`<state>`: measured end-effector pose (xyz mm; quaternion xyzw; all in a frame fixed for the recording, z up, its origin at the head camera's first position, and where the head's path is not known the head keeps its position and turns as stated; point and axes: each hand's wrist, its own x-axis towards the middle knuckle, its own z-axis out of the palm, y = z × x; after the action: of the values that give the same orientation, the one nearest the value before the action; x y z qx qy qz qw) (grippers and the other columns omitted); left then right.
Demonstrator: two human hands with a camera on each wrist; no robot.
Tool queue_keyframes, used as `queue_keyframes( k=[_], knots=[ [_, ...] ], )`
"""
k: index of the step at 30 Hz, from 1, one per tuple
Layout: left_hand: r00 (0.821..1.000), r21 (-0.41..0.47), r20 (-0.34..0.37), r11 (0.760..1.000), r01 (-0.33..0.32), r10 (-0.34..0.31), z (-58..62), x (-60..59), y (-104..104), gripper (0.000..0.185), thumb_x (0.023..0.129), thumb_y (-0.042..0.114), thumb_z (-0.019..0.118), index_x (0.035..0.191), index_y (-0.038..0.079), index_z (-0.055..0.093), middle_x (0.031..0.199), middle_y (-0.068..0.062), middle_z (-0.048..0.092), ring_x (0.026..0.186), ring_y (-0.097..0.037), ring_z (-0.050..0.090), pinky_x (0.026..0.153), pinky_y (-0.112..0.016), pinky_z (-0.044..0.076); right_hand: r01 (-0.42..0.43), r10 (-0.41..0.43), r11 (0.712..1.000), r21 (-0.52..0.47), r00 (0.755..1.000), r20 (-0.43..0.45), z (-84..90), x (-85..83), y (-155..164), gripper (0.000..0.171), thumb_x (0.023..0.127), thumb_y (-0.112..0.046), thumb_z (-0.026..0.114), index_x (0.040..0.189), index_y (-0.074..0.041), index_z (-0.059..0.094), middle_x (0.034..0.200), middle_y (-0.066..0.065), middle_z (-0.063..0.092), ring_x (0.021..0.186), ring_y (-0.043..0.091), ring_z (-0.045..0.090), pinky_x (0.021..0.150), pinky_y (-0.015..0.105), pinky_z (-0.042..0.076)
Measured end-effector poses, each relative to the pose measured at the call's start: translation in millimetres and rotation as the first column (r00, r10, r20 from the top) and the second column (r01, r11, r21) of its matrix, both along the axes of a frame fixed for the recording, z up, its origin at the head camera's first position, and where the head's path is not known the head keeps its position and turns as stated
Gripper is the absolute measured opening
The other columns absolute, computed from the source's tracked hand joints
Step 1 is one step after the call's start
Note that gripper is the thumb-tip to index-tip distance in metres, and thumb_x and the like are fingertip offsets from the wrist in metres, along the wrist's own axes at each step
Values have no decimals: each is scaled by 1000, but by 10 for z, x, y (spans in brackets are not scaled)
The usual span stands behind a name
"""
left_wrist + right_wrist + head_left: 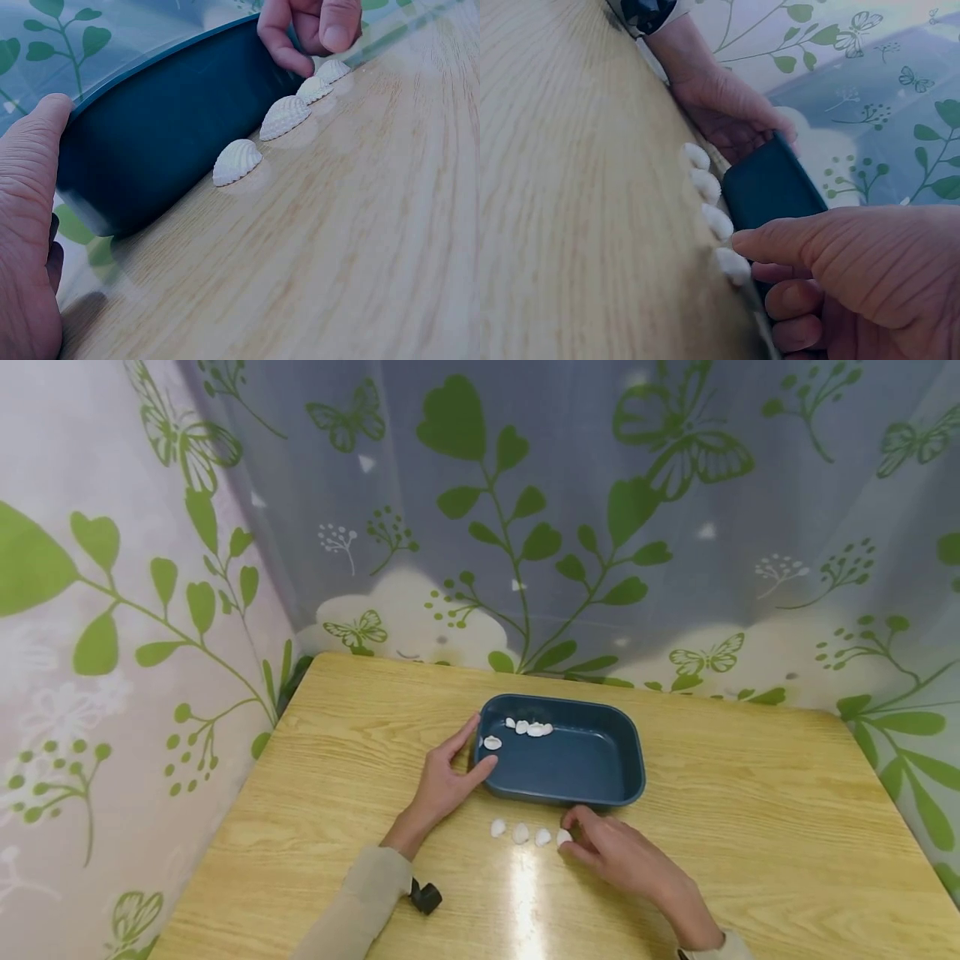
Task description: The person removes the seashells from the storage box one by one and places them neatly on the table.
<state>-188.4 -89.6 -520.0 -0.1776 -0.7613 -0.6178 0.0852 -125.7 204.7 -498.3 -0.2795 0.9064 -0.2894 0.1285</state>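
A dark blue tray (592, 777) stands on the wooden table and holds several white shells (528, 727) near its far left corner. My left hand (477, 743) grips the tray's left end, thumb (30, 172) on the rim. In front of the tray lies a row of white shells (521, 833) on the table. My right hand (566, 835) pinches the rightmost shell (562, 837) of the row between thumb and forefinger, low on the table. The right wrist view shows my thumb (780, 240) over that shell (733, 266), beside the tray wall (769, 187).
Curtains with green leaves and butterflies (525, 527) close off the table at the back and left. A small black object (425, 897) lies by my left sleeve. Bare wood (750, 793) stretches right of the tray.
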Motion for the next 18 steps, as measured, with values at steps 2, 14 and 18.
queue_keyframes(
  k=[2,14,18],
  knots=[
    [1000,1,5,1000,0,0,-13,-4,1,67,94,6,77,153,-4,48,158,-19,47,149,-31,42,123,-46,36,0,0,1000,1,1000,-10,38,14,-3,17,103,-22,69,113,-9,63,73,-14,54,60,-3,43,55,20,41],
    [1000,-16,-10,1000,-8,7,-368,-170,-13,71,94,12,79,157,9,46,160,-7,46,150,-24,40,124,-42,34,19,-24,996,-84,997,-70,348,43,-47,6,104,-18,67,107,-14,66,63,-18,38,53,-3,33,50,18,34],
    [1000,-6,-18,1000,-3,3,-363,-162,-18,70,95,14,79,157,12,48,160,-4,47,149,-22,42,124,-43,36,35,-51,989,-145,993,-109,386,-17,-50,6,105,-17,66,108,-12,66,63,-17,36,53,-3,31,49,18,32]
  ],
)
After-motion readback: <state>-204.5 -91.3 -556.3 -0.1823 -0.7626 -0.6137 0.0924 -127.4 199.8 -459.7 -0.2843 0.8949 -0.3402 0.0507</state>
